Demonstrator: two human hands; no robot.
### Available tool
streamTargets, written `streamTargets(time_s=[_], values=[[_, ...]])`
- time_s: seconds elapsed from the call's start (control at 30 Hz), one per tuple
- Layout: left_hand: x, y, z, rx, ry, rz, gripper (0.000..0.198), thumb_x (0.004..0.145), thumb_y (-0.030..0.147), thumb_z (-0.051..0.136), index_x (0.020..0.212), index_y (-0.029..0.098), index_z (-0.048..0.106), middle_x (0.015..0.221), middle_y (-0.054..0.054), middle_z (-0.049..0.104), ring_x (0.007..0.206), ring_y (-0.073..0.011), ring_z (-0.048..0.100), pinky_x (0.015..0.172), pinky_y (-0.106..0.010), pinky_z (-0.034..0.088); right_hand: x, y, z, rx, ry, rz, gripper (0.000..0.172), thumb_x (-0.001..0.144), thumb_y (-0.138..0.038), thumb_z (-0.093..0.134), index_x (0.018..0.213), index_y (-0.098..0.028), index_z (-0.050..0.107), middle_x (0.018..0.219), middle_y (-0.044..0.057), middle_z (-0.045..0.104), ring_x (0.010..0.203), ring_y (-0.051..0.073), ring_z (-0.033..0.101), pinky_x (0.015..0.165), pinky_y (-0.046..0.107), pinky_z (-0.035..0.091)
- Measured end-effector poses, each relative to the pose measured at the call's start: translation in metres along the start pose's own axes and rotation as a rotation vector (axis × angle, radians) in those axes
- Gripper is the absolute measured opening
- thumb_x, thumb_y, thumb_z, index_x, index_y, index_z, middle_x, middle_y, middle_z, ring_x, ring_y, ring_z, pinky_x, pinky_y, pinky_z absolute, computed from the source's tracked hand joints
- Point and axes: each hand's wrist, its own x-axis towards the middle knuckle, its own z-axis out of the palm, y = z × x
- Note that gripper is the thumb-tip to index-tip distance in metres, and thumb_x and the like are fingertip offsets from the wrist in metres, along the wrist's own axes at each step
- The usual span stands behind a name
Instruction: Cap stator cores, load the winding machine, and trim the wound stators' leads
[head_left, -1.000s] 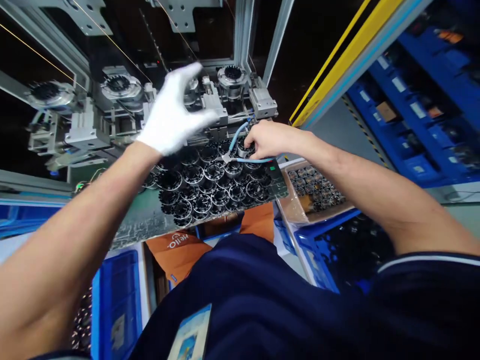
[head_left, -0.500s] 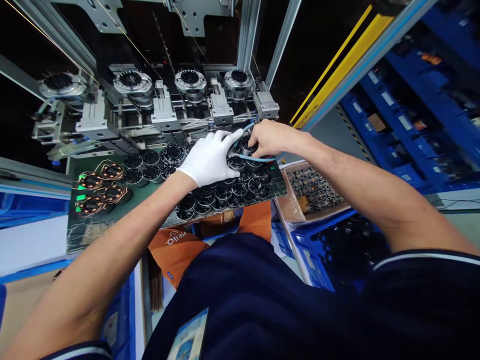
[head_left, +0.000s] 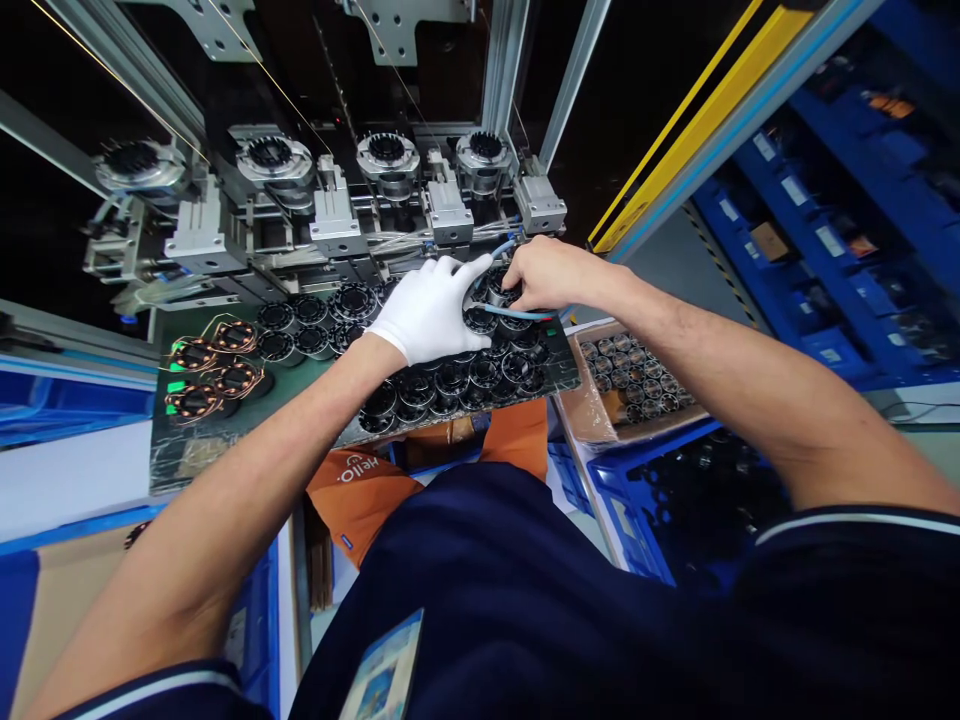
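My left hand (head_left: 430, 312), in a white glove, lies on a cluster of black toothed stator cores (head_left: 450, 380) spread over a green work surface (head_left: 292, 395). Its fingers curl over one core near the far right of the cluster. My bare right hand (head_left: 546, 273) is closed on another black core (head_left: 498, 290) right beside the gloved fingers; a pair of blue-handled cutters (head_left: 517, 315) lies just under it. Three cores wound with copper wire (head_left: 214, 370) sit at the left of the surface.
A winding machine with several round fixtures (head_left: 386, 155) stands behind the surface. A box of small dark parts (head_left: 637, 380) sits on a blue crate (head_left: 675, 500) at the right. Blue shelving (head_left: 840, 220) fills the far right. An orange bag (head_left: 360, 485) lies below the bench.
My gloved left hand came down from the machine fixtures and settled on the cores next to my right hand. The right hand stayed in place.
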Motion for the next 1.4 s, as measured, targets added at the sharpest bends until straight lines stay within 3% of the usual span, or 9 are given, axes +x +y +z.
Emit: streamTargets(time_s=[0.37,0.5,0.6,0.7,0.8,0.97,1.13,1.27,1.4], values=[[0.002,-0.004,-0.001,-0.027,0.01,0.045,0.134,0.073,0.073,0.097,0.183,0.022,0.04,0.167,-0.024,0.063,0.146,-0.0511,0.064,0.125,-0.063,0.053,0.004,0.005,0.002,0.038,-0.018,-0.006,0.025,0.093,-0.027,0.082,0.114,-0.019,0.093,0.089,0.01,0.085,0.09,0.031,0.077,0.089,0.045,0.06],[-0.02,-0.052,-0.03,-0.191,0.149,0.112,0.123,0.095,0.089,0.072,0.184,0.014,0.033,0.185,-0.024,0.045,0.17,-0.0483,0.045,0.141,-0.067,0.035,-0.014,0.018,-0.016,0.113,-0.045,-0.048,0.046,0.096,-0.037,0.085,0.14,-0.025,0.086,0.088,0.001,0.087,0.085,0.027,0.08,0.087,0.041,0.064],[-0.06,-0.103,-0.055,-0.22,0.266,0.005,0.111,0.109,0.09,0.046,0.183,0.009,0.031,0.188,-0.021,0.04,0.176,-0.0468,0.036,0.144,-0.074,0.027,-0.042,0.023,-0.023,0.207,0.208,-0.109,0.055,0.101,-0.043,0.081,0.151,-0.023,0.081,0.111,0.005,0.091,0.1,0.031,0.084,0.102,0.049,0.066],[-0.103,-0.128,-0.057,-0.151,0.362,-0.08,0.102,0.111,0.087,0.045,0.178,0.01,0.04,0.182,-0.022,0.049,0.172,-0.0436,0.045,0.143,-0.072,0.033,-0.066,0.015,-0.005,0.213,0.45,-0.199,0.056,0.112,-0.045,0.066,0.161,-0.019,0.072,0.148,0.014,0.081,0.132,0.038,0.078,0.122,0.059,0.06],[-0.126,-0.123,-0.035,-0.078,0.339,-0.025,0.108,0.106,0.088,0.055,0.177,0.008,0.043,0.182,-0.03,0.046,0.173,-0.0457,0.044,0.143,-0.069,0.036,-0.075,-0.002,0.031,0.158,0.514,-0.297,0.059,0.117,-0.039,0.059,0.171,-0.015,0.06,0.175,0.02,0.06,0.162,0.039,0.059,0.138,0.065,0.048],[-0.122,-0.099,0.003,0.0,0.258,0.015,0.107,0.102,0.089,0.061,0.178,0.015,0.045,0.188,-0.03,0.037,0.18,-0.052,0.027,0.144,-0.072,0.03,-0.064,-0.042,0.072,0.058,0.54,-0.375,0.07,0.117,-0.032,0.062,0.181,-0.011,0.042,0.187,0.022,0.042,0.176,0.04,0.04,0.142,0.067,0.042],[-0.111,-0.078,0.009,0.011,0.188,-0.023,0.097,0.101,0.075,0.076,0.175,0.019,0.05,0.188,-0.022,0.043,0.177,-0.0509,0.034,0.142,-0.068,0.037,-0.048,-0.078,0.062,-0.008,0.545,-0.424,0.085,0.114,-0.029,0.066,0.186,-0.011,0.026,0.19,0.022,0.035,0.178,0.039,0.035,0.143,0.066,0.038],[-0.094,-0.059,-0.001,0.047,0.193,-0.09,0.121,0.082,0.074,0.096,0.176,0.016,0.048,0.183,-0.023,0.049,0.173,-0.0547,0.04,0.14,-0.069,0.038,-0.019,-0.065,0.05,0.048,0.484,-0.373,0.101,0.101,-0.044,0.086,0.183,-0.013,0.034,0.187,0.023,0.041,0.176,0.045,0.037,0.142,0.069,0.037],[-0.071,-0.051,-0.005,0.027,0.168,-0.075,0.14,0.067,0.077,0.103,0.178,0.014,0.045,0.179,-0.024,0.055,0.167,-0.0545,0.047,0.139,-0.071,0.037,0.02,-0.051,0.048,0.101,0.401,-0.396,0.111,0.082,-0.053,0.1,0.173,-0.016,0.048,0.17,0.025,0.06,0.159,0.049,0.056,0.136,0.073,0.04]])
